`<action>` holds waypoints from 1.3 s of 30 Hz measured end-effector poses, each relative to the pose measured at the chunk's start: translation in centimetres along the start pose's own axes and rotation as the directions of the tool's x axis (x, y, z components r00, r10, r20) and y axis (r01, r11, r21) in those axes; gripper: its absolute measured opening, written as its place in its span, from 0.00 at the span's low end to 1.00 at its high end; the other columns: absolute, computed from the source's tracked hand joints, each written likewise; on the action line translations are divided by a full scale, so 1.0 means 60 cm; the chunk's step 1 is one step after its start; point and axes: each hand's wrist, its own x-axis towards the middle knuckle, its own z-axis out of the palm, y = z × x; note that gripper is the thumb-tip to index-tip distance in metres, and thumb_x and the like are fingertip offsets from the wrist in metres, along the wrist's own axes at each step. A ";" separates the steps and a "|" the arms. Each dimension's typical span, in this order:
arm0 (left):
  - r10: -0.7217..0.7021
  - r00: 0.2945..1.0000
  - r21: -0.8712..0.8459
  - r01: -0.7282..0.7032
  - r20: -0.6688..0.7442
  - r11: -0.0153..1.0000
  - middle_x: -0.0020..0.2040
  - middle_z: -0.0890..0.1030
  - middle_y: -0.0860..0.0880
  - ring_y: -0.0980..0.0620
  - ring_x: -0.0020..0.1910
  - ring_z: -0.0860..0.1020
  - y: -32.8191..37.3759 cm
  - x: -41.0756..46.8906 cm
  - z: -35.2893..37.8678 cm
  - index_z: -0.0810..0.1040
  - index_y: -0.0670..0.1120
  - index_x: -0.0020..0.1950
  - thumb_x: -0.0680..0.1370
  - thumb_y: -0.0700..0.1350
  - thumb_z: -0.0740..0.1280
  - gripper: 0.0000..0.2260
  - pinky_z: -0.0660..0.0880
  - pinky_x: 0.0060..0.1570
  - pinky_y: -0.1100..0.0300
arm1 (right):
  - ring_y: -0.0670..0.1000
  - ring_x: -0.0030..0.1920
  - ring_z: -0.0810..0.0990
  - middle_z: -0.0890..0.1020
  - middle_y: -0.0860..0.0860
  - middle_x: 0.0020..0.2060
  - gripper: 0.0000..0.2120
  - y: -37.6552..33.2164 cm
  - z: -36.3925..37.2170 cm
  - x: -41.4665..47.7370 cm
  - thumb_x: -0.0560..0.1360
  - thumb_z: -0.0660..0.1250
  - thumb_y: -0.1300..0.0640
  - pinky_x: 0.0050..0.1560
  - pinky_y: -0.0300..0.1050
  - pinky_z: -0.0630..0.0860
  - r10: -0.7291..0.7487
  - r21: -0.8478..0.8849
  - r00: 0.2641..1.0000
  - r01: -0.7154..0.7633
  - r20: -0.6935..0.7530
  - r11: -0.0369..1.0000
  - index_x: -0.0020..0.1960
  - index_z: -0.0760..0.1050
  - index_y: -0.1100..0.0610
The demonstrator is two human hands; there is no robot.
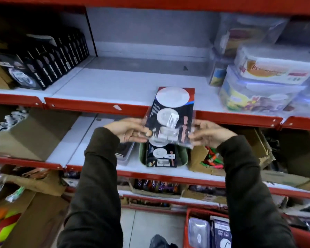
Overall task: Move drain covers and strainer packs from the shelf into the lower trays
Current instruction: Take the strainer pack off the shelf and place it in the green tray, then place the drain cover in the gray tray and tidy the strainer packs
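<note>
Both hands pinch one strainer pack [170, 117] by its side edges, left hand [128, 130] and right hand [210, 134], held just above the green tray [142, 155] on the lower shelf; best to lower it flat and square onto the pack [160, 157] already lying there; release together.

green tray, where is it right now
In the head view, the green tray sits centre on the lower shelf, below the held strainer pack, beside a torn cardboard box.

Red shelves [97, 105] with white tops fill the wall. The back panel [150, 31] is grey. A pale floor [150, 224] shows below.
</note>
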 end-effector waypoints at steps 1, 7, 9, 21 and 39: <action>-0.044 0.998 0.017 0.043 0.054 0.999 0.41 0.88 0.46 0.52 0.39 0.88 -0.029 -0.006 -0.002 0.85 0.45 0.47 0.72 0.32 0.67 0.11 0.85 0.41 0.58 | 0.53 0.42 0.88 0.86 0.58 0.49 0.24 0.028 -0.002 -0.004 0.69 0.68 0.75 0.38 0.43 0.85 0.025 -0.034 0.999 -0.024 0.028 0.999 0.62 0.76 0.60; -0.340 0.940 0.058 0.338 0.025 0.939 0.36 0.86 0.47 0.53 0.36 0.85 -0.212 -0.005 -0.005 0.77 0.43 0.41 0.75 0.28 0.66 0.11 0.83 0.35 0.61 | 0.53 0.47 0.85 0.76 0.66 0.58 0.28 0.186 -0.006 -0.013 0.72 0.67 0.78 0.46 0.48 0.85 0.368 -0.166 0.928 -0.353 0.068 0.921 0.70 0.66 0.70; -0.405 0.915 0.102 0.402 0.007 0.910 0.36 0.84 0.48 0.57 0.33 0.83 -0.254 0.002 -0.001 0.81 0.46 0.35 0.75 0.29 0.68 0.13 0.82 0.34 0.64 | 0.52 0.45 0.86 0.80 0.62 0.54 0.25 0.218 -0.007 -0.012 0.72 0.67 0.77 0.47 0.48 0.85 0.416 -0.133 0.908 -0.407 0.051 0.904 0.67 0.71 0.66; -0.129 0.789 -0.067 0.110 -0.600 0.992 0.53 0.85 0.34 0.43 0.42 0.83 -0.246 0.137 0.001 0.77 0.33 0.62 0.74 0.30 0.71 0.16 0.82 0.53 0.48 | 0.54 0.37 0.85 0.82 0.67 0.51 0.16 0.237 -0.006 0.129 0.76 0.63 0.72 0.43 0.44 0.83 0.028 -0.185 0.657 -0.253 -0.754 0.950 0.64 0.74 0.71; -0.152 0.697 0.190 0.386 -0.700 0.903 0.76 0.67 0.37 0.39 0.75 0.67 -0.187 0.168 -0.316 0.70 0.38 0.75 0.85 0.50 0.54 0.23 0.62 0.74 0.54 | 0.62 0.49 0.79 0.79 0.63 0.50 0.20 0.197 0.240 0.439 0.80 0.53 0.73 0.56 0.54 0.74 0.269 0.393 0.783 -0.034 -0.561 0.919 0.71 0.65 0.67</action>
